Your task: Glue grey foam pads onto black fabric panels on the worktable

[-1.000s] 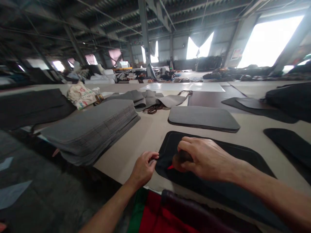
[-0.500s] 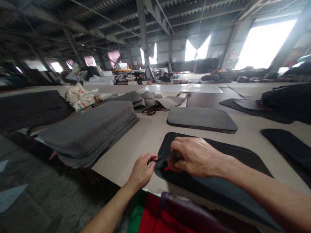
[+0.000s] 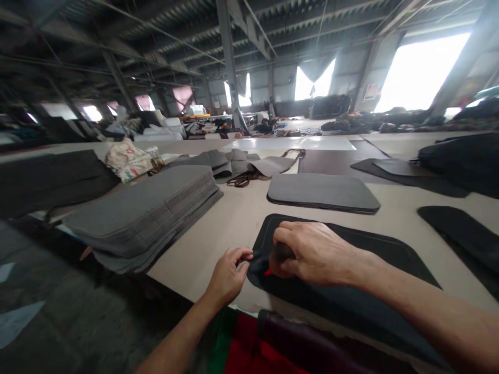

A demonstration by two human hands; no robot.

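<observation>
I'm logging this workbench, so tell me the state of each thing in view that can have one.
Left hand: fingers curled at the black panel's edge
Right hand: closed around a dark rounded tool
Black round-cornered panel: lying on the table
Thick grey sheet stack: piled, edges uneven
Grey round-cornered panels: stacked flat
Cream printed cloth bag: crumpled

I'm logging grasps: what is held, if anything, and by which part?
The right hand holds a dark rounded object, fingers wrapped around its body. The left hand is at the edge of the black panel; whether it grips cannot be told.
</observation>
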